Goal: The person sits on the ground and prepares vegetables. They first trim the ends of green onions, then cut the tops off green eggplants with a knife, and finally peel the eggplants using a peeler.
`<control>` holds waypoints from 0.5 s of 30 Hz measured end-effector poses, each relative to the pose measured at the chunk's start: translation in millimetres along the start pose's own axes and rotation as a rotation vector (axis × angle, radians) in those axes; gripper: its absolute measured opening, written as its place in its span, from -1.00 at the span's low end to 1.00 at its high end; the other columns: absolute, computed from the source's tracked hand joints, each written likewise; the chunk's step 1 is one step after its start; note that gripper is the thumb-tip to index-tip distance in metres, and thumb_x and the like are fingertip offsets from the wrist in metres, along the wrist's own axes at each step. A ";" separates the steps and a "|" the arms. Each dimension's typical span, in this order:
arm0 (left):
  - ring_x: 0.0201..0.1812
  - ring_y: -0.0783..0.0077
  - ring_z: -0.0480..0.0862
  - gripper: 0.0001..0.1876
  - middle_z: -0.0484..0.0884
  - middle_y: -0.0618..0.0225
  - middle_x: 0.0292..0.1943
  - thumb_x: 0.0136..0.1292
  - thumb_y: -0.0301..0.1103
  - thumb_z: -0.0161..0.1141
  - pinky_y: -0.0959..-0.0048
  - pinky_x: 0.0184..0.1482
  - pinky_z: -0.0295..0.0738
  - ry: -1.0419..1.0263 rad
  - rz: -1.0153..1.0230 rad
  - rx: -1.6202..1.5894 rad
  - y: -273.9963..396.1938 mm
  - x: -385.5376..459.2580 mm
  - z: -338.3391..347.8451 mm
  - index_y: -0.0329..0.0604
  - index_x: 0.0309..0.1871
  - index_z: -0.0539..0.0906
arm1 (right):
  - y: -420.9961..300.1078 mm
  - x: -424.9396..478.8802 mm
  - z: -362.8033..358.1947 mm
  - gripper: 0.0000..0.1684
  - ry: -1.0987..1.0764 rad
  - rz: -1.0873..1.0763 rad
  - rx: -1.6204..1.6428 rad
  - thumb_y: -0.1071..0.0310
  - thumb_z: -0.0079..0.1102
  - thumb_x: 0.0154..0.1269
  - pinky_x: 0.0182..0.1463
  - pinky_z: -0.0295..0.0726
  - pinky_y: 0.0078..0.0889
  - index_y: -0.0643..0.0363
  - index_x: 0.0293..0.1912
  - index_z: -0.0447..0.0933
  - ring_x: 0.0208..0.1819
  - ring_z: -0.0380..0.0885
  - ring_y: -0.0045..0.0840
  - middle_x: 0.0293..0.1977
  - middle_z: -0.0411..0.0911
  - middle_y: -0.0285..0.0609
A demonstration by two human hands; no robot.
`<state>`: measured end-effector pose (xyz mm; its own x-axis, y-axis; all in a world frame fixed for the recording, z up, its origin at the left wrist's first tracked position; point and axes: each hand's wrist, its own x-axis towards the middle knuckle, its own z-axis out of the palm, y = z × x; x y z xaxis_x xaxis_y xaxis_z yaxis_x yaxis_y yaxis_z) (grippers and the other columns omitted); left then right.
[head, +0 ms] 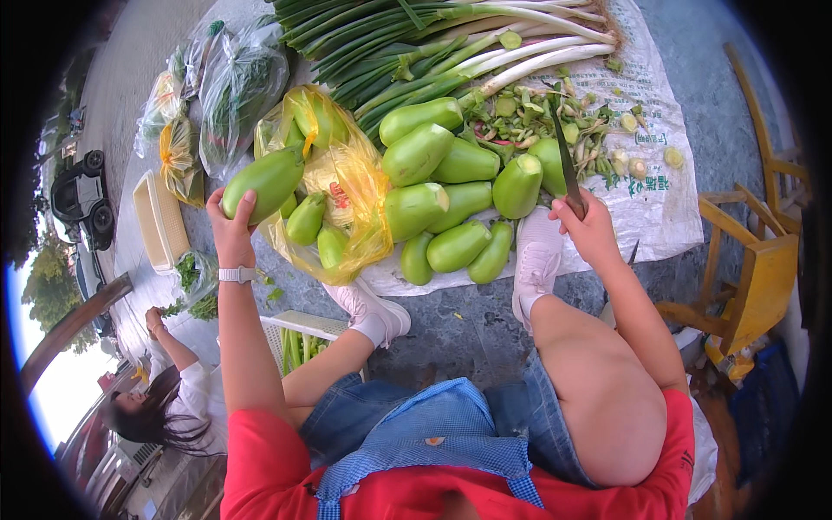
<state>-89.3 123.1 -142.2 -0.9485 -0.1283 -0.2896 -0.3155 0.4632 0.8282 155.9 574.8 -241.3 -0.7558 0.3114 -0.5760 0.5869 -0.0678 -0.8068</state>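
Note:
My left hand [233,218] grips a large green eggplant [268,182], its stem end pointing up and right, over the edge of a yellow plastic bag [364,224]. More green eggplants [311,219] show inside that bag. In my right hand [588,224] is a knife [567,156] held by its handle, blade pointing away from me. Between the hands lies a pile of green eggplants [416,156]; several have pale cut ends. Beyond the blade, trimmings [520,117] are scattered on a white woven sack [656,214].
Long leeks [494,62] lie across the far side of the sack. Bagged greens [240,91] and a cream plastic basket [159,221] are at the left. A white crate [309,322] with green stalks stands by my left leg. A person [188,396] handles greens nearby. Yellow wooden stools [757,286] stand right.

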 end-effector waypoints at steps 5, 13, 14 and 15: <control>0.28 0.09 0.54 -0.22 0.46 0.21 0.32 0.27 -0.05 0.32 -0.20 0.35 0.41 -0.669 -0.225 -0.715 32.5 -43.0 45.6 -0.19 0.45 0.24 | -56.3 -10.6 15.6 -0.70 -0.066 -0.391 -0.467 0.23 0.36 0.25 -0.39 0.44 -0.20 0.21 -0.29 0.46 -0.48 0.51 -0.15 -0.54 0.48 -0.06; 0.24 0.09 0.54 -0.03 0.50 0.17 0.24 -0.02 -0.12 0.56 -0.17 0.32 0.34 -1.027 -0.341 -0.676 23.8 -133.7 169.2 -0.25 0.42 0.27 | -76.4 -20.3 9.5 -0.68 0.034 -0.824 -0.610 0.44 0.39 -0.01 -0.40 0.47 -0.15 0.15 -0.28 0.43 -0.43 0.54 -0.13 -0.42 0.48 -0.12; 0.24 0.20 0.51 0.06 0.48 0.20 0.24 -0.08 -0.15 0.61 0.06 0.31 0.37 -1.042 -0.347 -0.589 24.1 -138.1 175.0 -0.25 0.46 0.22 | -75.2 -21.0 7.0 -0.67 0.057 -0.836 -0.670 0.46 0.37 -0.04 -0.39 0.50 -0.15 0.14 -0.28 0.42 -0.43 0.54 -0.13 -0.42 0.46 -0.14; 0.25 0.30 0.49 0.15 0.46 0.23 0.24 -0.15 -0.18 0.65 0.30 0.29 0.41 -1.050 -0.348 -0.493 25.2 -140.2 177.8 -0.26 0.50 0.16 | -74.4 -21.3 5.8 -0.68 0.075 -0.831 -0.701 0.44 0.38 -0.03 -0.39 0.51 -0.15 0.13 -0.29 0.41 -0.42 0.55 -0.15 -0.43 0.47 -0.15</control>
<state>40.7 308.7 -166.1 -0.3987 0.7004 -0.5920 -0.7428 0.1320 0.6564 126.7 567.8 -169.7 -0.9873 0.0692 0.1432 -0.0457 0.7388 -0.6724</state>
